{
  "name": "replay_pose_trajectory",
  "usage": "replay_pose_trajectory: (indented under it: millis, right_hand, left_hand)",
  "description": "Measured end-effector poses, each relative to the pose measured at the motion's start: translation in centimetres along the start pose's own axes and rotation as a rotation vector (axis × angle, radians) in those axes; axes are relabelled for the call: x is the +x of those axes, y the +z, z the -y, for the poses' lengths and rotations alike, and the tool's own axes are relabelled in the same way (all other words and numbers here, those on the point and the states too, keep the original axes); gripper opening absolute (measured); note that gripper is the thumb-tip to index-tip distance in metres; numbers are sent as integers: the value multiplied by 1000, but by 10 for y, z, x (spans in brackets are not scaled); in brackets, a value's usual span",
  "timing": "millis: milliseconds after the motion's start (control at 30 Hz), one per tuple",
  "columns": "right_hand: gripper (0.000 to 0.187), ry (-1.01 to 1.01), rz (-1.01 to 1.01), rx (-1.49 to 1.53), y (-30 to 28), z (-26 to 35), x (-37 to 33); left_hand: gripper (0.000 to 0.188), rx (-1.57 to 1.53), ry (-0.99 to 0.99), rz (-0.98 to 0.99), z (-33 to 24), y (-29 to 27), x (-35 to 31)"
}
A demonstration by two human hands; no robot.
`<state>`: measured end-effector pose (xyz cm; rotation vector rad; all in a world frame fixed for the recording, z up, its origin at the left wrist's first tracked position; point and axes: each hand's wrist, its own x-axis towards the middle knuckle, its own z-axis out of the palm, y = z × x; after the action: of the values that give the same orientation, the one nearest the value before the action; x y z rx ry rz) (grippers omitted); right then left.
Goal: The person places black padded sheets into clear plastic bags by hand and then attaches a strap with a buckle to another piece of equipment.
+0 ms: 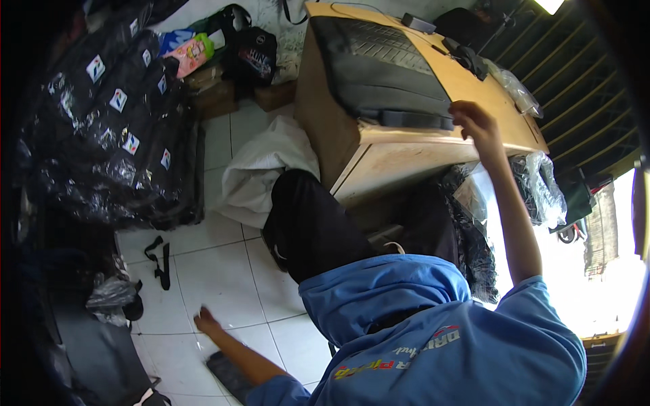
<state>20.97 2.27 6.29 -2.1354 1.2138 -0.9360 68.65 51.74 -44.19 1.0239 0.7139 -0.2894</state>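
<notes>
A flat black bag piece [379, 74], with a ribbed padded section, lies on the wooden table [450, 71]. Its near edge has a thick black strip along the table's front. At the right corner of that edge is my right hand [476, 125], its fingers loosely bent and apart; whether a fingertip touches the bag piece is hard to tell. My left hand [205, 321] is held out low at my left above the tiled floor, fingers curled in, with nothing seen in it. Below that forearm lies a dark flat object [230, 377].
Plastic-wrapped black bags [108, 128] are piled at the left. A white sack [274, 166] slumps against the table's left side. A black strap [162, 264] lies on the floor. A black adapter box [418, 24] and a clear plastic wrap [516, 91] rest on the table.
</notes>
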Motion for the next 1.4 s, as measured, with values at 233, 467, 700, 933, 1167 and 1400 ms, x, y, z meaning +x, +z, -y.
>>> replay_pose_trajectory:
  millis: [233,467,700,933,1167,1400]
  right_hand:
    - [27,-496,-57,-369,43,15,-12]
    - [30,-452,-76,-292,53,12,-3]
    - [20,-458,-117,-166,55,3,0]
    - [20,-424,-114,-61,32,1,-2]
    - [21,-465,-103,24,-38,-32,0]
    - [22,-491,79,-41,-149,-49,-15]
  left_hand:
    - [41,434,-14,1277,46,326,-410]
    - [24,560,347,1347,54,384,-489]
    - [17,697,307,1416,26,402,-481]
    - [15,674,500,1415,13,398,-518]
    - [11,845,804,1539,15,409,-557]
    - [9,908,1437,1580,19,439,-609]
